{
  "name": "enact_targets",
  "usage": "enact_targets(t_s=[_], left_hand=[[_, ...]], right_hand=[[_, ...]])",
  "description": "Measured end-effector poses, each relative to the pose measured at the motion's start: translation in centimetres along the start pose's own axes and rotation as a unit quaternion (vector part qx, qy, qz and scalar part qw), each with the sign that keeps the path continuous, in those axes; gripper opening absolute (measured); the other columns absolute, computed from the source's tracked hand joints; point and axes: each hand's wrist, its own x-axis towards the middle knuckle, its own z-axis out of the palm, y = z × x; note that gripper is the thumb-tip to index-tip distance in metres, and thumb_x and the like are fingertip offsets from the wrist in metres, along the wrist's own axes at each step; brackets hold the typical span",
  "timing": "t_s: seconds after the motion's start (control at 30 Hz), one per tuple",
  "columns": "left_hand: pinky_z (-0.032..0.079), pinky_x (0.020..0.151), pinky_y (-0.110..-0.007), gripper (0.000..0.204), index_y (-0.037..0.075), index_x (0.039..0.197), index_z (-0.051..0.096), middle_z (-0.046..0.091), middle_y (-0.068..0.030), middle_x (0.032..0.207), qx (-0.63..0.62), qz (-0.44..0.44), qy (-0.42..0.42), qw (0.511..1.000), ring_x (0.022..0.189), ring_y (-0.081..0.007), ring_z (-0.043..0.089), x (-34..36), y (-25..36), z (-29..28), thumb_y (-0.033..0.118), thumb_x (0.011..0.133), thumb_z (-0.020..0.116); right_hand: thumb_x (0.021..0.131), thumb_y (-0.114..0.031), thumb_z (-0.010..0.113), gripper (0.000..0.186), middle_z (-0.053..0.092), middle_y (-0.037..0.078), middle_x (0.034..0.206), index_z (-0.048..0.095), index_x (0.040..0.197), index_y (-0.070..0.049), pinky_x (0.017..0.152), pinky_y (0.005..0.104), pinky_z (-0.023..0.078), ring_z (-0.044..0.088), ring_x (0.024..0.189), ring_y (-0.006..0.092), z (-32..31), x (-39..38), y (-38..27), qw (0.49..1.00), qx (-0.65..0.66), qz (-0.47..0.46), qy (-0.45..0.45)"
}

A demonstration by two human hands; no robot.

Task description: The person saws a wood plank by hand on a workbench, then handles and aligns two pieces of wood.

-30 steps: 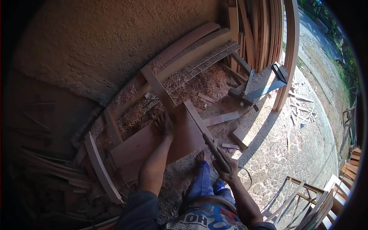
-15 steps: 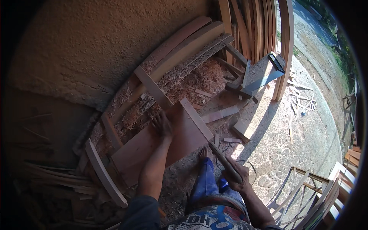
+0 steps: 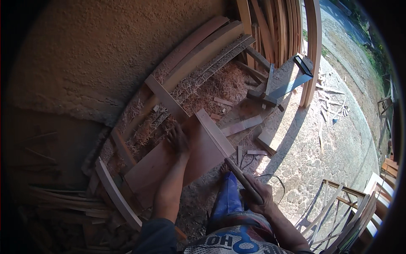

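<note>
My left hand (image 3: 178, 139) lies on top of a wide brown board (image 3: 158, 175), its fingers spread over the surface. A paler narrow wooden strip (image 3: 215, 133) runs across the right end of this board. My right hand (image 3: 261, 198) is wrapped round a long brownish tool (image 3: 244, 180), thick at the hand and tapering toward the board. The tool's narrow tip is close to the near corner of the strip; whether they touch I cannot tell. Its exact kind does not show.
Wood shavings (image 3: 215, 86) and crossing timbers (image 3: 167, 95) lie beyond the board, against a rough wall (image 3: 105, 51). Tall planks (image 3: 281, 34) stand at the back. Wooden offcuts (image 3: 243, 125) and a dark cable (image 3: 279, 182) are on the floor. A wooden frame (image 3: 334, 203) lies at right.
The tool in my right hand has shifted slightly left and toward me, its tip a little farther from the board's corner. My left hand stays on the board.
</note>
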Motion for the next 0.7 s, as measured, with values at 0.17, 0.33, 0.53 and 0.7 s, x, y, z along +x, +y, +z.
enact_targets(t_s=[0.17,0.33,0.53,0.7], left_hand=[[0.041,0.100,-0.050,0.035,0.012,0.119,0.055,0.060,-0.0124,0.116,0.002,-0.014,-0.017,1.000,0.113,-0.0335,0.057,1.7,0.6,-0.5,0.031,0.091,0.061],[0.044,0.097,-0.048,0.037,0.014,0.128,0.054,0.058,-0.0132,0.127,0.045,-0.018,-0.047,0.998,0.118,-0.0330,0.056,0.3,-1.0,0.2,0.035,0.098,0.054],[0.042,0.101,-0.049,0.041,0.017,0.128,0.053,0.059,-0.0092,0.125,0.073,-0.008,-0.055,0.996,0.118,-0.0313,0.056,0.5,-1.1,1.3,0.039,0.094,0.058],[0.041,0.102,-0.049,0.045,0.016,0.130,0.054,0.060,-0.0078,0.124,0.075,-0.021,-0.034,0.996,0.115,-0.0302,0.058,0.3,-0.4,2.0,0.042,0.093,0.060]], right_hand=[[0.088,-0.016,0.070,0.056,0.068,0.023,0.091,0.052,0.141,-0.011,0.066,0.0427,0.054,0.071,0.080,0.0402,4.9,10.7,0.8,0.997,0.061,0.041,-0.015],[0.089,-0.019,0.069,0.058,0.070,0.021,0.111,0.051,0.144,-0.016,0.075,0.0411,0.060,0.072,0.090,0.0388,-1.1,-0.7,-0.7,0.996,0.046,0.074,-0.035],[0.087,-0.021,0.068,0.054,0.070,0.023,0.097,0.054,0.139,-0.013,0.069,0.0450,0.058,0.069,0.082,0.0428,1.6,8.8,-0.4,0.995,0.047,0.069,-0.046],[0.088,-0.019,0.069,0.052,0.069,0.023,0.090,0.055,0.138,-0.012,0.069,0.0432,0.055,0.070,0.081,0.0410,3.7,10.1,1.0,0.998,0.036,0.051,-0.009]])
